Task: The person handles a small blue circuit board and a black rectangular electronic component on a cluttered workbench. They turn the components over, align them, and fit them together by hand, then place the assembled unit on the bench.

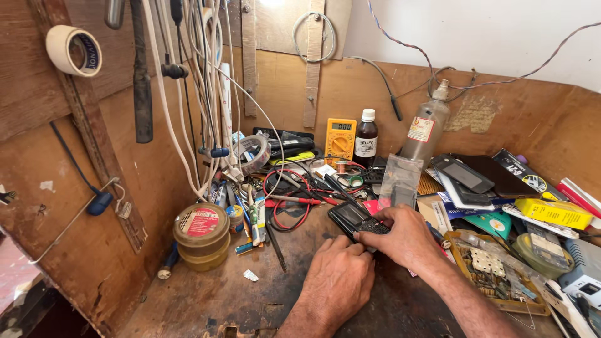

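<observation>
At the lower middle of the frame, the left hand (338,281) rests on the worn wooden table (206,294), its fingers curled together against the near end of a small black keypad phone (354,219). The right hand (407,238) covers the phone's right side, fingers pinching its edge. Just behind lie red and black probe leads (294,200); a yellow multimeter (340,140) stands at the back wall, and a round brass-coloured tin (201,235) sits to the left.

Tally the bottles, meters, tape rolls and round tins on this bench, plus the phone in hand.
Bottles: 2, dark and clear
Meter: 1
Tape rolls: 2, wall and bench
Tins: 2, stacked
Phone: 1
Total: 8
</observation>
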